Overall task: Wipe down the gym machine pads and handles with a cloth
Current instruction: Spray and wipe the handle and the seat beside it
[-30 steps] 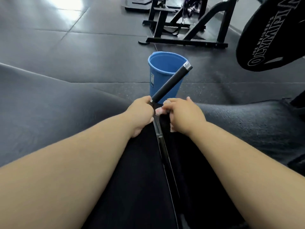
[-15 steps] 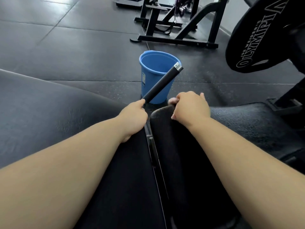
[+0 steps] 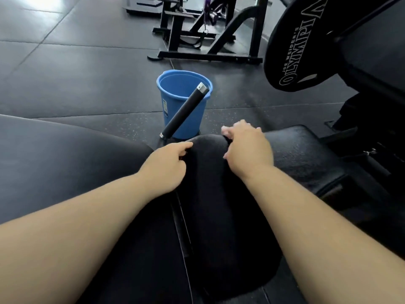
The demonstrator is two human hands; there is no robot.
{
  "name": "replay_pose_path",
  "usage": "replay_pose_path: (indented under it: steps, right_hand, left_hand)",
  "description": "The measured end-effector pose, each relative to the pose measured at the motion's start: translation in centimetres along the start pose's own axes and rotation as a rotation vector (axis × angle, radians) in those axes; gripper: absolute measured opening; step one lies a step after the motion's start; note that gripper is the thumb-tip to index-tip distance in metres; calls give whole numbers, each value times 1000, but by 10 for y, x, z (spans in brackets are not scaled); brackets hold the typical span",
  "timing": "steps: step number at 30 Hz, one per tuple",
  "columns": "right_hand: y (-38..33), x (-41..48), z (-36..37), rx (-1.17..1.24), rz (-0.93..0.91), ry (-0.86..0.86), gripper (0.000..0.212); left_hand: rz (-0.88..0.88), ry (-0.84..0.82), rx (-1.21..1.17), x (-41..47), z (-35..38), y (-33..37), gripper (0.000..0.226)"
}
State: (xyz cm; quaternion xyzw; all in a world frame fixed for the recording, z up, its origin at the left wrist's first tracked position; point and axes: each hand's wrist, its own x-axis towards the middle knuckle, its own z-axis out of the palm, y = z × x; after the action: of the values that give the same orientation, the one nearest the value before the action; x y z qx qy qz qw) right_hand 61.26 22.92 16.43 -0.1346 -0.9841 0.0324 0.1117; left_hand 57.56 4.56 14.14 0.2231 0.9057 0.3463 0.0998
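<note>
My left hand (image 3: pixel 168 166) grips the left edge of the narrow black vinyl pad (image 3: pixel 219 205) at centre: thumb on top, fingers tucked into the gap, hidden. Black cylindrical handle (image 3: pixel 185 110) with silver cap slants up beyond the pad, covering part of the blue plastic bucket (image 3: pixel 173 99). Right hand (image 3: pixel 248 150) curls over the pad's far end, blurred. Pale smear (image 3: pixel 224 129) at its fingertips, so I can't tell what it pinches.
</note>
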Motion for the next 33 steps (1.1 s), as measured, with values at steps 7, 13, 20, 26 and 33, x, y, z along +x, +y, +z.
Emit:
replay_pose_path:
  steps: [7,13,20,26,33]
  right_hand:
    - [18,-90,-9,95,-461,-107,66]
    - [105,-59,-55,138,80,213,60]
    - [46,-169,-11,281,-510,-127,58]
    - [114,-103,-50,153,-203,98,53]
    - [30,-170,-24,276,-740,-540,65]
  left_hand:
    - [137,-37,247,-7,3,2,67]
    - [453,-28,304,-3,17,39,64]
    - [419,26,238,14,42,57,63]
    - [406,-23,272,3,52,52,70]
    - [289,-76,127,-7,34,53,64]
